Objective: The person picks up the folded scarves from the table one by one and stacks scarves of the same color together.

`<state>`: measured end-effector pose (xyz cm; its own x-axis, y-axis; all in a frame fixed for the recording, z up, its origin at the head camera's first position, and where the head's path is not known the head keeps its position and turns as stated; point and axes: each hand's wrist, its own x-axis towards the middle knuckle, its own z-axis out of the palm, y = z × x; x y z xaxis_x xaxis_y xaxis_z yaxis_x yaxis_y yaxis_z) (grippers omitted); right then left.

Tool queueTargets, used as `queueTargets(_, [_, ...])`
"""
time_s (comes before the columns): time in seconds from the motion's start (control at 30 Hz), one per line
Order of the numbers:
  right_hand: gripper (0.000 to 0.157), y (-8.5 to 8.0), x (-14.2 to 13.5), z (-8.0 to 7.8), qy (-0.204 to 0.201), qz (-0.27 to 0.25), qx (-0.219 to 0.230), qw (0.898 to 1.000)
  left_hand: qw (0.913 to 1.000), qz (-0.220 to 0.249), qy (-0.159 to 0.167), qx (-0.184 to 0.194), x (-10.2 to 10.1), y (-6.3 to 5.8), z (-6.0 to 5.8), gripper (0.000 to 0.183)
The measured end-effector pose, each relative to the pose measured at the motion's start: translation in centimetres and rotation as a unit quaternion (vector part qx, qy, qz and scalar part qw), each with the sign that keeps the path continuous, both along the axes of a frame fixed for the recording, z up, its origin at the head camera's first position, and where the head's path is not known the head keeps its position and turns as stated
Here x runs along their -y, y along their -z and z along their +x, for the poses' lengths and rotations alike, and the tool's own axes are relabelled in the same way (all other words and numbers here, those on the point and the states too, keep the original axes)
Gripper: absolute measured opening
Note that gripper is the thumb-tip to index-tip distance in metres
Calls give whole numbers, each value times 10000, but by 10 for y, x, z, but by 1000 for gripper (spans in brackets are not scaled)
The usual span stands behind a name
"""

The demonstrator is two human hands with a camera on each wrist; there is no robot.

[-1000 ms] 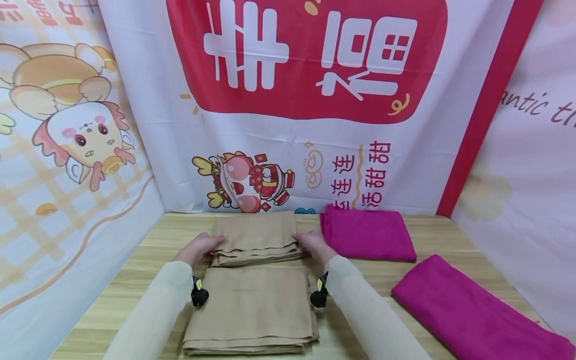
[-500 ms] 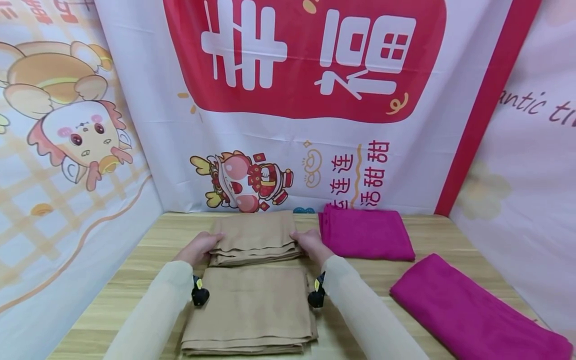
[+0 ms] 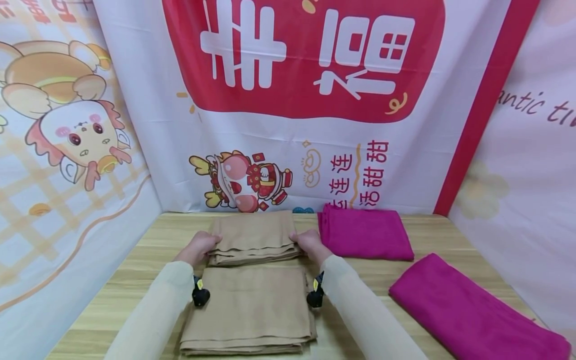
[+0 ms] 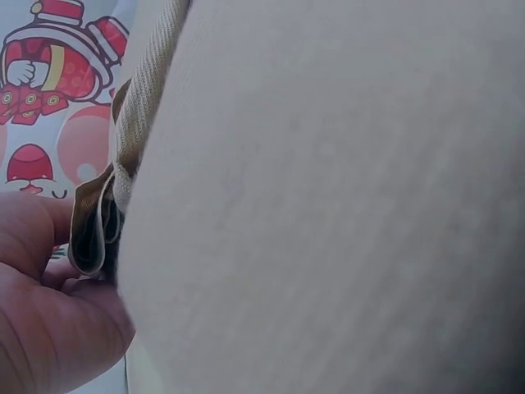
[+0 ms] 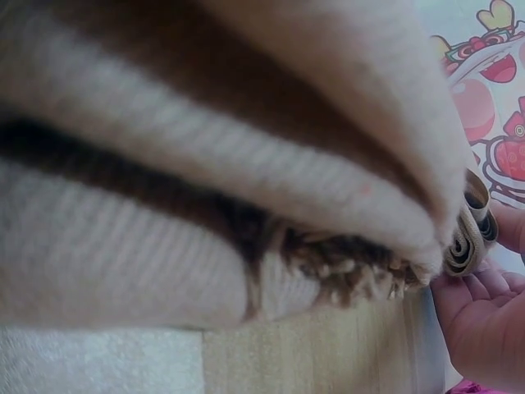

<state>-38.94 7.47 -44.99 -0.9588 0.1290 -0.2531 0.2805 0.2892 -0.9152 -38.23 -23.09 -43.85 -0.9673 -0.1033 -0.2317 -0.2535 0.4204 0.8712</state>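
Observation:
Two folded tan cloths lie one behind the other on the table. The far tan cloth (image 3: 254,232) is gripped at its left side by my left hand (image 3: 200,246) and at its right side by my right hand (image 3: 310,243). Thumbs rest on top, with the fingers tucked under the layers. In the left wrist view, the left hand (image 4: 49,304) pinches the folded edge. The right wrist view has the right hand (image 5: 488,320) holding a rolled-looking corner of folds. Between my forearms lies the near tan cloth (image 3: 249,305), its layered edge toward me.
A folded magenta cloth (image 3: 366,235) lies at the back right. Another magenta cloth (image 3: 472,310) sits slanted at the front right. Printed fabric walls (image 3: 297,135) stand around the back and sides of the wooden table (image 3: 130,280).
The scene has shifted very slightly left in the head view. Both hands keep the same hold on the far tan cloth, which stays in place on the table.

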Motion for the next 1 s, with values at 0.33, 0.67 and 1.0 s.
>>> queueTargets(0.33, [25, -2, 0, 0, -11, -98, -181, 9998, 9995, -72, -56, -317, 5, 2, -6, 31])
queueTargets(0.67, [25, -9, 2, -2, -137, -269, -291, 9991, 9986, 142, -29, -508, 5, -2, -8, 17])
queueTargets(1.0, [36, -15, 8, -2, -96, -157, -688, 9975, 9979, 282, -98, -581, -3, -13, -6, 18])
